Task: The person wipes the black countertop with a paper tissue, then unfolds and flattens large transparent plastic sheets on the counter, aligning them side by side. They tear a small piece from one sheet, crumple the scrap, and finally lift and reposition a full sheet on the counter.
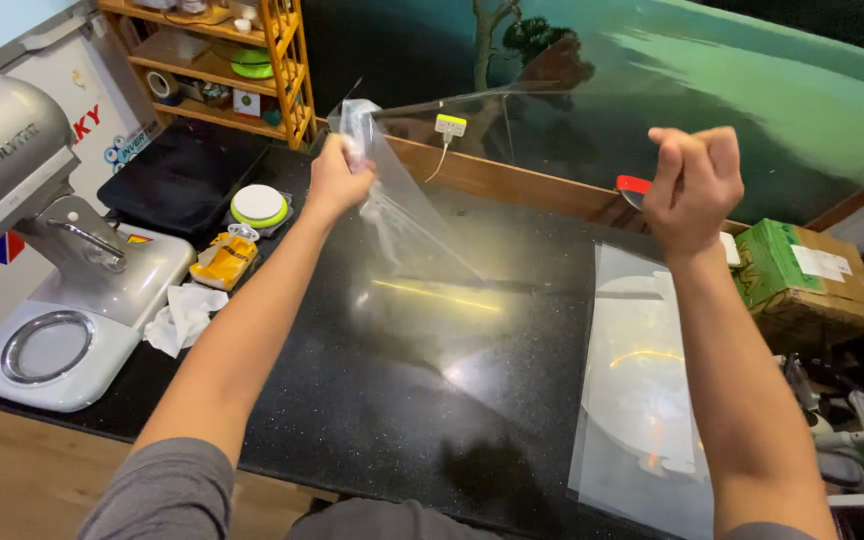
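You are holding a clear plastic sheet (pixel 422 230) stretched above the black counter (pixel 392 400), your left hand (pixel 340 178) pinching one bunched corner and your right hand (pixel 694 185) fisted tight on the opposite edge, so keeping both grips level should be preventing wrinkles

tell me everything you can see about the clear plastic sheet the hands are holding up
The clear plastic sheet is thin, glossy and see-through, with light glare and the dark countertop showing through it. It is held up and stretched between two raised fists: the left hand grips a crumpled corner, the right hand pinches the far edge. It hangs slanted above the counter, creased near the left grip. Whether its lower edge touches the counter cannot be told.
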